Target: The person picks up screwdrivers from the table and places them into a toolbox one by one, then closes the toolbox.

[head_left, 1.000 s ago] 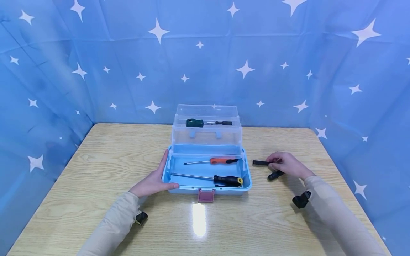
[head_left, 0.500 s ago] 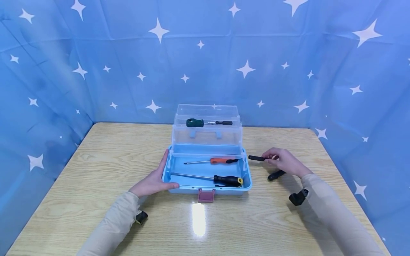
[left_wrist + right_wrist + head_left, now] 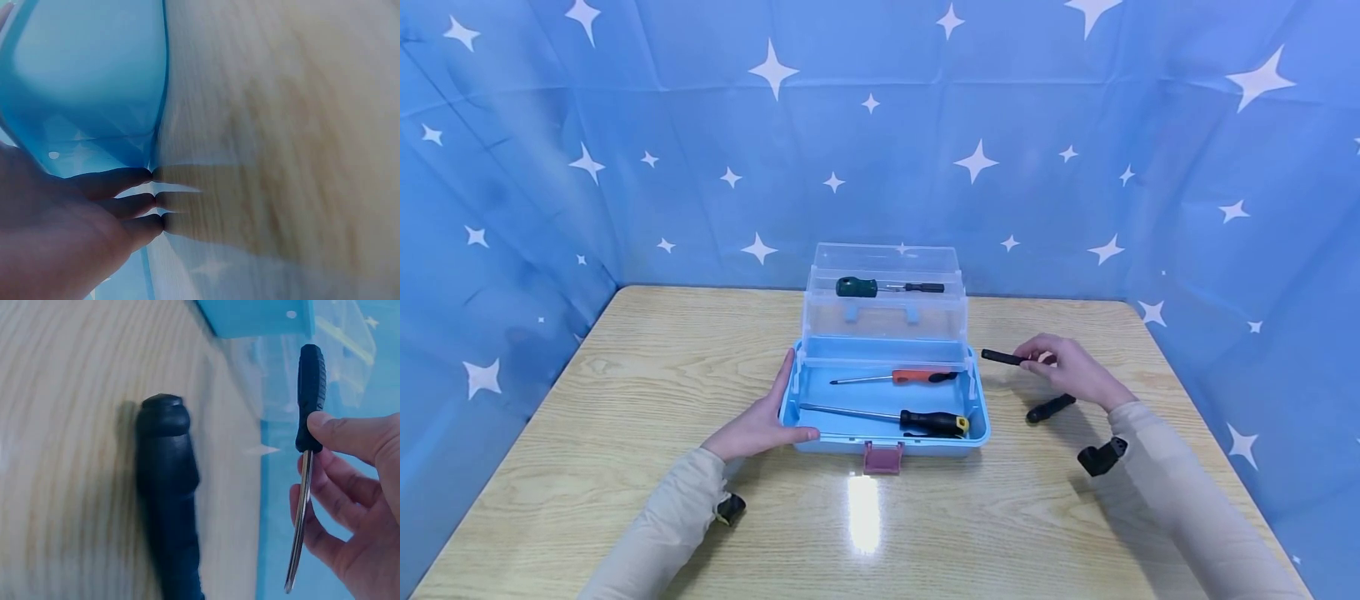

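Observation:
A light-blue toolbox [image 3: 835, 448] stands with its clear lid raised. My left hand [image 3: 756, 427] rests at its front left corner, thumb along the front rim; in the left wrist view straight fingers touch the blue wall [image 3: 94, 69]. Right of the box and above the table, my right hand [image 3: 1072, 368] pinches a small screwdriver [image 3: 310, 394] by its black handle, metal shaft pointing back under the palm. Inside the box lie an orange-handled screwdriver [image 3: 916, 377] and a large black-and-yellow screwdriver [image 3: 931, 423]. A dark piece beside the latter is partly hidden.
A black-handled tool [image 3: 1049, 409] lies on the wooden table [image 3: 625, 417] below my right hand; its far end is out of view in the right wrist view. A green-handled screwdriver [image 3: 856, 287] and a smaller black-handled one [image 3: 925, 287] sit in the raised clear tray section.
The right hand has lifted the small screwdriver off the table and carried it a little back and left. My left hand stays at the toolbox corner.

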Motion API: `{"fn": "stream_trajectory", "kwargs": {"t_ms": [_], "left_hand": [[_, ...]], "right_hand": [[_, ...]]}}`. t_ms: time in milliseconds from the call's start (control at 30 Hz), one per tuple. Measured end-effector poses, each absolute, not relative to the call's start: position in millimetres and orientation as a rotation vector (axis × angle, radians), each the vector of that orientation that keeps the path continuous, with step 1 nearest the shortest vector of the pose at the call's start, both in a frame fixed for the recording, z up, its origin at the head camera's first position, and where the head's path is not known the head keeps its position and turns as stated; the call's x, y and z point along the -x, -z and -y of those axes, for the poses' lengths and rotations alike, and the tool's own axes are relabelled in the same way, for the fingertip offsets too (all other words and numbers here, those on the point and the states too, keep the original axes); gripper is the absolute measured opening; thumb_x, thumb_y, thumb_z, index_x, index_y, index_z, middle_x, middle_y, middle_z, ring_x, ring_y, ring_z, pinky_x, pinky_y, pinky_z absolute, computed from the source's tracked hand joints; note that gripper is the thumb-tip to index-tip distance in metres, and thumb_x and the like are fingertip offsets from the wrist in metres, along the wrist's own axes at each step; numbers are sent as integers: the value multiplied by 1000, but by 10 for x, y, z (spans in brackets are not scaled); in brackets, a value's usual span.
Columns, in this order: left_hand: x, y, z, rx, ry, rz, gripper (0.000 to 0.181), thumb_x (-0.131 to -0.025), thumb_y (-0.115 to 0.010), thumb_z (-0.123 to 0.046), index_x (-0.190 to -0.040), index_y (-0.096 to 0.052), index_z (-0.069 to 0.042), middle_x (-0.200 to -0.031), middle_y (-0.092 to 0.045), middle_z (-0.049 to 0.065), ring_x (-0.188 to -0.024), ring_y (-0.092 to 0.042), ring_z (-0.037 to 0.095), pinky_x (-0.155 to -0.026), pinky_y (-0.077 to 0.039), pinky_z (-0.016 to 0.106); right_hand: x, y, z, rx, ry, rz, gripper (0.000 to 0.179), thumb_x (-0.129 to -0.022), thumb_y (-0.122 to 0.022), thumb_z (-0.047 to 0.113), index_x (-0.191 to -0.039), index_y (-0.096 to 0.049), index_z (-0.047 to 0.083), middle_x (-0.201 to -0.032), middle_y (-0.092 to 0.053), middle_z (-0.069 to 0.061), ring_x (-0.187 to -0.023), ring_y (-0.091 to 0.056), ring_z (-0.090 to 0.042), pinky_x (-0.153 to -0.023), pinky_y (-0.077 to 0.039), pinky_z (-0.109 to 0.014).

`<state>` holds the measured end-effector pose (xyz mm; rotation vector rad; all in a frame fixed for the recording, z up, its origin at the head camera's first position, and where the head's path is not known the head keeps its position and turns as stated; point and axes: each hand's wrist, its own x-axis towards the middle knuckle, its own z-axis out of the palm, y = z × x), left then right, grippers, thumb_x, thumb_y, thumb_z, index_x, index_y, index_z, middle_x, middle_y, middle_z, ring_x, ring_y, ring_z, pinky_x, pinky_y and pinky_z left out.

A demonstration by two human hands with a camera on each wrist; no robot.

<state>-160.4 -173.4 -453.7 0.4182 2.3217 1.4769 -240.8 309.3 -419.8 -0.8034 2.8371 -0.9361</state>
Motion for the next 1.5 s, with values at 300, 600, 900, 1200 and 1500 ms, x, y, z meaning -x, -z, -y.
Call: {"fn": "stream_trajectory", "kwargs": {"t_ms": [300, 600, 900, 1200, 1500], "left_hand": [[1600, 4550, 1728, -426, -1481, -2320, 121, -82, -78, -35, -151, 21, -30, -159, 7, 19, -141, -8, 44, -109, -17, 60], [1612, 4562, 1732, -429, -1496, -2311, 121, -82, -78, -34, -151, 21, -30, -159, 6, 19, -142, -10, 43, -109, -19, 60], [1621, 4546, 1723, -428, -1495, -2317, 121, -82, -78, -32, -152, 21, -26, -159, 8, 17, -142, -9, 43, -109, -18, 60], [1636, 4555, 1725, -438, -1482, -2331, 120, -83, -77, -29, -152, 21, -27, -159, 8, 17, -142, -7, 43, -110, -16, 60], [1617, 4548, 1728, -417, -1494, -2307, 121, -82, -78, -29, -152, 21, -26, -159, 8, 18, -142, -8, 44, -109, -17, 61]], "right_hand": [[2435, 4090, -3055, 887, 980, -2887, 15, -93, -63, 2, -106, -70, 3, -95, -66, -4, -82, -58, -16, -72, -54, -37], [2433, 3965, -2945, 892, 988, -2901, 16, -94, -62, 2, -108, -70, 3, -96, -66, -5, -83, -58, -17, -72, -53, -40], [2451, 3854, -2807, 921, 1002, -2882, 17, -95, -61, 5, -109, -70, 3, -98, -66, -5, -84, -58, -18, -74, -53, -42], [2496, 3808, -2656, 933, 988, -2867, 16, -95, -62, 6, -108, -70, 3, -99, -66, -6, -85, -58, -18, -75, -52, -42], [2537, 3771, -2426, 945, 981, -2849, 16, -94, -63, 7, -108, -70, 4, -99, -66, -5, -84, -57, -18, -74, -52, -39]]}}
